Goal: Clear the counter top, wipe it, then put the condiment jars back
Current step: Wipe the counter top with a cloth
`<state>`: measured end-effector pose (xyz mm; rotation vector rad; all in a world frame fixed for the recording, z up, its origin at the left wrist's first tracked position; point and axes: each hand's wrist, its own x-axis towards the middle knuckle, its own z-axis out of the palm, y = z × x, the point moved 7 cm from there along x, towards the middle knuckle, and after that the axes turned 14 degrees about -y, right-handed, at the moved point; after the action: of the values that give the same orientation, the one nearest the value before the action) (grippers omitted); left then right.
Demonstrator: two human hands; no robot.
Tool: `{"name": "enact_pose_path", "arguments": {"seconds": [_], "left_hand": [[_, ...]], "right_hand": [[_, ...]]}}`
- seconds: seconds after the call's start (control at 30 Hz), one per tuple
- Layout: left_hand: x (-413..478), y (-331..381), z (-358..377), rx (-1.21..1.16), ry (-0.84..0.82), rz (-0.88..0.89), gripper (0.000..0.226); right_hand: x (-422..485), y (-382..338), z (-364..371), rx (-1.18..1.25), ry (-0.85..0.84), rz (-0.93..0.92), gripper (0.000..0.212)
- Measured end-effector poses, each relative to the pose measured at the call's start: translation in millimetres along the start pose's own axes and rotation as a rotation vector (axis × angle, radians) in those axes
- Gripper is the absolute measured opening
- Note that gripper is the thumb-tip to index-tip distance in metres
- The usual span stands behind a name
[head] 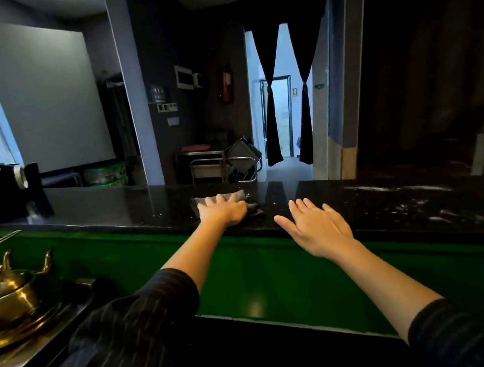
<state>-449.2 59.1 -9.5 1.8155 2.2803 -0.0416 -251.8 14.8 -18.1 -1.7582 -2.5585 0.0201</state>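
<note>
Left hand [223, 213]: spread flat, pressed on grey cloth [205, 202] for wiping black countertop [394, 201].
Right hand [316, 228]: spread, nothing held.

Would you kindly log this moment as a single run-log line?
stage: wiping | left hand: pressing grey cloth on black counter | right hand: open, at counter edge

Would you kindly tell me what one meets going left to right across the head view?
Brass kettle → left hand pressing the grey cloth → right hand, open → pale streaks on the counter top.
</note>
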Motion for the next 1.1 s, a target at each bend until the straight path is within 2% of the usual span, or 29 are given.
{"name": "enact_pose_path", "arguments": {"seconds": [0.1, 0.17, 0.27, 0.43, 0.53, 0.7, 0.83, 0.9, 1.0, 1.1], "left_hand": [[-3, 49, 9, 0.068, -0.027, 0.099, 0.056], [-1, 55, 13, 0.124, -0.051, 0.166, 0.054], [18, 23, 4, 0.133, -0.041, 0.197, 0.051], [68, -74, -20, -0.003, -0.011, 0.055, 0.052], [99, -88, -25, 0.011, -0.030, 0.035, 0.054], [113, -28, -24, 0.030, -0.040, 0.076, 0.053], [91, 52, -6, 0.134, -0.092, 0.261, 0.052], [75, 68, 0, 0.166, -0.119, 0.361, 0.049], [65, 36, -11, 0.117, -0.112, 0.420, 0.048], [85, -43, -24, 0.029, -0.073, 0.247, 0.048]], "right_hand": [[0, 3, 0, 0.012, -0.022, -0.001, 0.083], [0, 4, 1, 0.031, -0.049, -0.014, 0.085], [-2, 6, 1, 0.050, -0.063, -0.030, 0.087], [-1, 4, 1, 0.041, -0.033, -0.008, 0.090], [1, 2, 2, 0.026, -0.010, 0.018, 0.097], [2, 2, 2, -0.015, 0.009, 0.050, 0.096], [4, 3, 2, -0.002, -0.014, 0.059, 0.097], [2, 3, 2, 0.010, -0.054, 0.038, 0.099], [0, 6, 0, 0.033, -0.152, -0.020, 0.100], [0, 10, -2, 0.029, -0.202, -0.055, 0.106]]}}
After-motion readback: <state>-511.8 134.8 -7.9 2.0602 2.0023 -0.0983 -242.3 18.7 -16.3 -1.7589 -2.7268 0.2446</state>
